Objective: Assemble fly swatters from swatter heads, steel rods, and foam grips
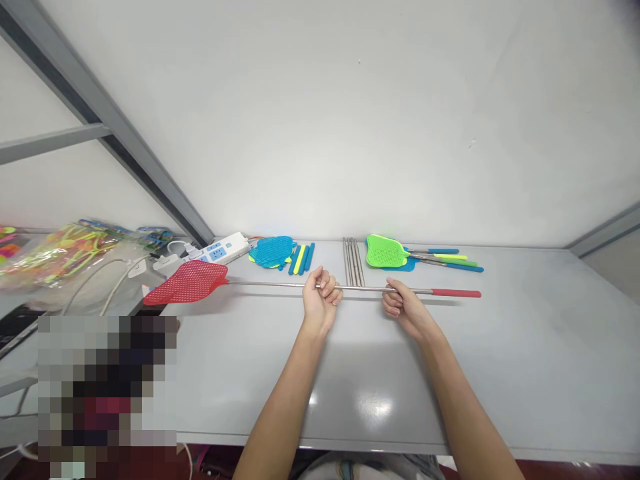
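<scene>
A long fly swatter (280,285) with a red mesh head, a thin metal rod and a red handle lies level across both hands above the table. My left hand (321,300) is closed around the middle of the rod. Nearer the handle, my right hand (404,307) grips the same rod, thumb along it. Just behind the hands, several loose metal rods (354,262) lie side by side. To their left are several blue and yellow handle sleeves (301,259) and a pile of blue and yellow swatter heads (273,252).
Assembled swatters with a green head (385,252) on top lie at the back right by the wall. A white power strip (220,250) with plugs and cables sits at the back left. Plastic bags (80,257) of colourful items and a metal frame post (125,133) stand further left.
</scene>
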`<act>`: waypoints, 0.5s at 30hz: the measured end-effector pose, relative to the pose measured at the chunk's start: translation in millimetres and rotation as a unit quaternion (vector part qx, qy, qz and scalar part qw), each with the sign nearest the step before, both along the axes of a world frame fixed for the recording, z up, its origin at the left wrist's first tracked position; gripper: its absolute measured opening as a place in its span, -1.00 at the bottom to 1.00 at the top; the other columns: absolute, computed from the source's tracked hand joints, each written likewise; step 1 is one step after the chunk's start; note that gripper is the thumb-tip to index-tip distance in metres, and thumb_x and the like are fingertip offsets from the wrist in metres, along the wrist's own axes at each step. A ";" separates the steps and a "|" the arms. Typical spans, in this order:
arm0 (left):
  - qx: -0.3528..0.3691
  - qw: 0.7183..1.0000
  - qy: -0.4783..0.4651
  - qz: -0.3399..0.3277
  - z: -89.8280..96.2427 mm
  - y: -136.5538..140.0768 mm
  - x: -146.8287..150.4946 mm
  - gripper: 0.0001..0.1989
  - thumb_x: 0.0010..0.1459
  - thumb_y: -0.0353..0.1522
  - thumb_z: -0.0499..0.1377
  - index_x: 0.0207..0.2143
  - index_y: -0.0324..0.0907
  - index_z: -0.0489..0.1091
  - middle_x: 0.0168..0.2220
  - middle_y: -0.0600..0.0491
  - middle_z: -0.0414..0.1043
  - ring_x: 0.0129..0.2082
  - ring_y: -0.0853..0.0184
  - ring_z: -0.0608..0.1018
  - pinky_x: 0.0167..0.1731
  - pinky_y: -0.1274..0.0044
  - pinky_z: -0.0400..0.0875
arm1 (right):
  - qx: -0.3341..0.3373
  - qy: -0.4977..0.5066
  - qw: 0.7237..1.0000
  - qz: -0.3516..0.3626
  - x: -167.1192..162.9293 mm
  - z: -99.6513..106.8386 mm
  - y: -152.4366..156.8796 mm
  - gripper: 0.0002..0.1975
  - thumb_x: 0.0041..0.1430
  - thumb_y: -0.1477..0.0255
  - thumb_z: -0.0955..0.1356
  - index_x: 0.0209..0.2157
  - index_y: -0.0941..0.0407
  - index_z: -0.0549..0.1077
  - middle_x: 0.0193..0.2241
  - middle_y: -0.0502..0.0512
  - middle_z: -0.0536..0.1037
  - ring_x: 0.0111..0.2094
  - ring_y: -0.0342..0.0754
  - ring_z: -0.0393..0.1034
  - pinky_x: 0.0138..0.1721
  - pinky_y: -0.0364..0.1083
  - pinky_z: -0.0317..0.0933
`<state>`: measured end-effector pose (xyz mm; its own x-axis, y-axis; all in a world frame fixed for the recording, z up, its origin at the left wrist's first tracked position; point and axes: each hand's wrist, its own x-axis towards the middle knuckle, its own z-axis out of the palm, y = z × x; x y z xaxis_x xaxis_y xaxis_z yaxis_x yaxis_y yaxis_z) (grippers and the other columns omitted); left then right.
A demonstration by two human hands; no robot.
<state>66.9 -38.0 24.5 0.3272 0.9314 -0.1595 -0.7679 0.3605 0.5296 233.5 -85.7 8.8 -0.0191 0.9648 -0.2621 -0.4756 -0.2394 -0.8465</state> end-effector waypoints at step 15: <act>0.147 0.936 0.319 0.017 -18.1 -7.6 25.1 -0.73 -0.05 -0.23 0.11 -0.65 -0.22 0.20 -0.72 0.19 0.14 -0.73 0.54 0.20 -0.69 0.64 0.05 | 0.009 0.052 0.998 0.042 -11.3 -4.3 2.9 -0.55 0.02 0.23 0.25 -0.78 0.12 0.02 -0.79 -0.14 -0.02 -0.74 -0.27 -0.16 -0.68 -0.18 -0.22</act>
